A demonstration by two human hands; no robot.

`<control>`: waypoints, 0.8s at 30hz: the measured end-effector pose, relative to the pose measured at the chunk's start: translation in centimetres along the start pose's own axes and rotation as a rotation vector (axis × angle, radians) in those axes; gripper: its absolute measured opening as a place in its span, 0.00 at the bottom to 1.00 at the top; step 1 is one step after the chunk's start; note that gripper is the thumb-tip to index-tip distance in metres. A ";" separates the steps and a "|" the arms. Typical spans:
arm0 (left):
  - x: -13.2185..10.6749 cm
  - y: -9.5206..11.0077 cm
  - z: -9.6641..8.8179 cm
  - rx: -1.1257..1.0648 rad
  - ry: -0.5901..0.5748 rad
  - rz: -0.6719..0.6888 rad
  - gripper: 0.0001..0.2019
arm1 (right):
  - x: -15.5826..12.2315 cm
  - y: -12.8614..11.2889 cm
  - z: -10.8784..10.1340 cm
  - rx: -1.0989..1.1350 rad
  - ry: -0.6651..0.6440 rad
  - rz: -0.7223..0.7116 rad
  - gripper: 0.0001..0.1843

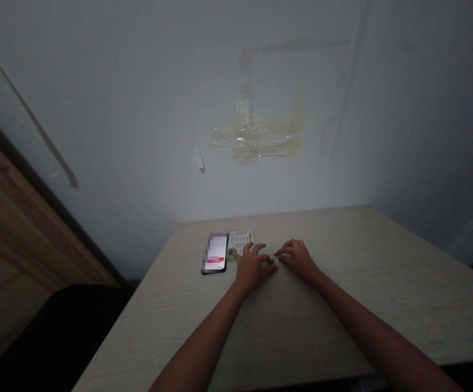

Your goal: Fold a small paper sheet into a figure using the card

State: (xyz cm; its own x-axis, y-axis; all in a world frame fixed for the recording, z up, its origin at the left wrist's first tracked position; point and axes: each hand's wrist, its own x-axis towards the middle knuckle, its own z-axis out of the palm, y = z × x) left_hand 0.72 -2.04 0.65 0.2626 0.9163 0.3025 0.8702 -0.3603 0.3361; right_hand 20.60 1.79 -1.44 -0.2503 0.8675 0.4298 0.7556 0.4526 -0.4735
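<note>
Between my two hands, just above the table or resting on it, is a small whitish piece (276,262), too small and dim to name. My left hand (251,268) has its thumb and forefinger closed at the left side of this piece, while its other fingers spread toward a printed card or booklet (240,239). From the right, my right hand (298,258) pinches at the piece's upper edge with its fingertips together. Left of the card lies a phone (216,255) with its screen lit, partly blurred out.
A pale wood-grain table (367,245) carries everything and meets a grey wall (138,109) at its far edge. Shiny tape strips (256,139) cling to the wall. At left are a wooden door or panel (7,218) and a dark object (68,326) beside the table.
</note>
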 end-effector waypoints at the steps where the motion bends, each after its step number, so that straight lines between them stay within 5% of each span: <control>1: 0.0 0.0 0.0 -0.001 -0.002 -0.004 0.10 | 0.0 0.0 0.0 0.002 0.001 0.004 0.09; 24: -0.5 -0.1 0.1 0.006 -0.026 0.110 0.12 | -0.2 1.2 -0.1 0.152 0.026 0.023 0.09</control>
State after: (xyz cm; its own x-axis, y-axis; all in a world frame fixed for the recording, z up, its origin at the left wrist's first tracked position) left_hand 0.56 -2.49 0.34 0.3670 0.8755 0.3143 0.8381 -0.4578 0.2967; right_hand 21.63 2.13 -2.09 -0.2167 0.8735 0.4359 0.6602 0.4601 -0.5937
